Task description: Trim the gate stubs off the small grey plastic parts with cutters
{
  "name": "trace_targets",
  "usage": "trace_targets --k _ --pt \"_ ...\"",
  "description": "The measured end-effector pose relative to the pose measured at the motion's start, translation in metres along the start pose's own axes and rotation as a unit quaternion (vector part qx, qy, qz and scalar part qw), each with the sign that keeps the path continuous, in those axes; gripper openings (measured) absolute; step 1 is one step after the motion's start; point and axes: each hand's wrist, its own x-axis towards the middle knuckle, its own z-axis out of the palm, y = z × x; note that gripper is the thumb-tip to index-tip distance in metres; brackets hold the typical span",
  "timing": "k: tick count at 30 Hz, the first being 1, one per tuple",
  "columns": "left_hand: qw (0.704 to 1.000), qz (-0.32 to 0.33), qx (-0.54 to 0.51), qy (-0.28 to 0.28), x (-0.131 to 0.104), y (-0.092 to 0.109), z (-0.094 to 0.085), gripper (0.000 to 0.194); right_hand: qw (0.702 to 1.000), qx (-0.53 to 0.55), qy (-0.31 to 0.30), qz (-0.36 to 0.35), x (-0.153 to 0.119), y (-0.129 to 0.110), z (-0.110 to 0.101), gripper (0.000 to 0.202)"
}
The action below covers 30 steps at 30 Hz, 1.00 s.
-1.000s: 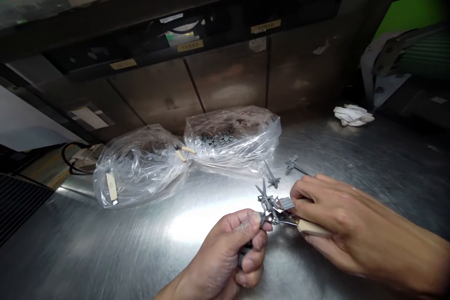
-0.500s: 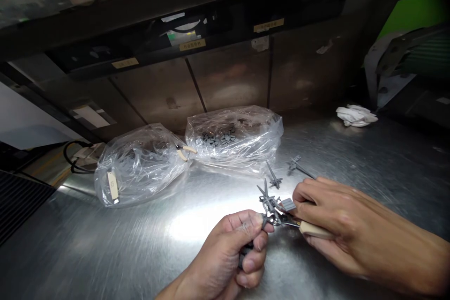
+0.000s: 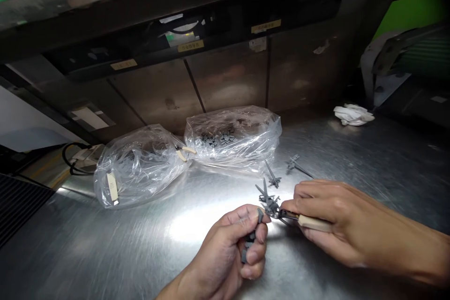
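Note:
My left hand (image 3: 230, 248) is closed around small grey plastic parts (image 3: 250, 239) between thumb and fingers. Its fingertips meet a grey plastic sprue (image 3: 267, 199) with thin spikes. My right hand (image 3: 330, 218) grips cutting pliers with cream handles (image 3: 311, 222); the pliers' jaws sit at the sprue's base, right beside my left fingertips. Both hands hover low over the steel table (image 3: 123, 248).
Two clear plastic bags, the left bag (image 3: 137, 166) and the right bag (image 3: 234, 138), hold grey parts at the back of the table. Two loose grey sprue pieces (image 3: 272, 177) (image 3: 294, 165) lie behind my hands. A crumpled white cloth (image 3: 353, 115) rests far right.
The small grey block that stood near my right fingertips is gone from there. My left fingers have curled tighter and now show grey pieces between them. The pliers shifted slightly left.

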Motion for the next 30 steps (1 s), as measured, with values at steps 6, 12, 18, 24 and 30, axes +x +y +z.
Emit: trace_targets --k 6,12,18,24,30 --pt "1.0 0.003 0.017 -0.02 -0.001 0.0 0.001 0.036 0.989 0.085 0.0 0.124 0.004 0.003 -0.007 0.022" --pt "1.0 0.027 -0.001 0.0 0.003 0.007 -0.004 0.036 0.961 0.108 -0.042 0.252 0.013 -0.023 0.017 0.023" --pt "0.991 0.065 -0.005 0.121 0.01 0.017 -0.004 0.035 0.98 0.014 -0.009 0.2 0.012 -0.036 0.055 0.016" --pt "0.984 0.073 0.025 0.161 0.01 0.017 0.001 0.025 0.971 0.099 0.007 0.219 0.015 -0.027 0.039 0.007" --pt "0.983 0.083 0.076 0.147 0.009 0.008 0.001 0.021 0.843 0.461 -0.002 0.278 0.02 -0.024 0.016 0.026"
